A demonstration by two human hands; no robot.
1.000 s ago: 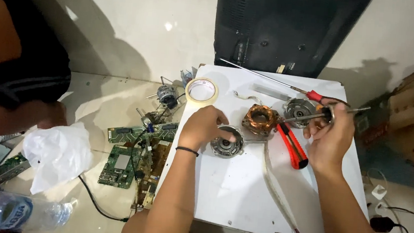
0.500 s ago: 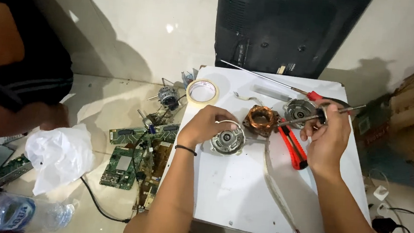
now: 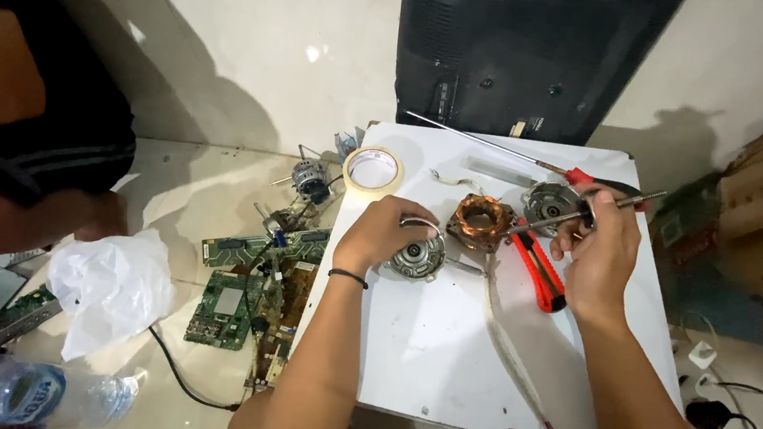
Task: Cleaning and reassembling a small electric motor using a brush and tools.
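Your left hand (image 3: 386, 233) grips the round motor end cover (image 3: 416, 256), while your right hand (image 3: 597, 252) pinches the rotor shaft (image 3: 584, 212), its long axis pointing left toward the copper stator (image 3: 480, 221)

On tabletop (image 3: 442, 358): motor housing (image 3: 416, 256) left of centre, under left hand (image 3: 383, 233). Wound stator (image 3: 479, 221) just right of it. End cap (image 3: 548, 201) further right. Utility knife (image 3: 540, 273) before the cap. Tape roll (image 3: 374, 168) at rear-left corner. Circuit boards (image 3: 231, 303) on floor, left of tabletop.
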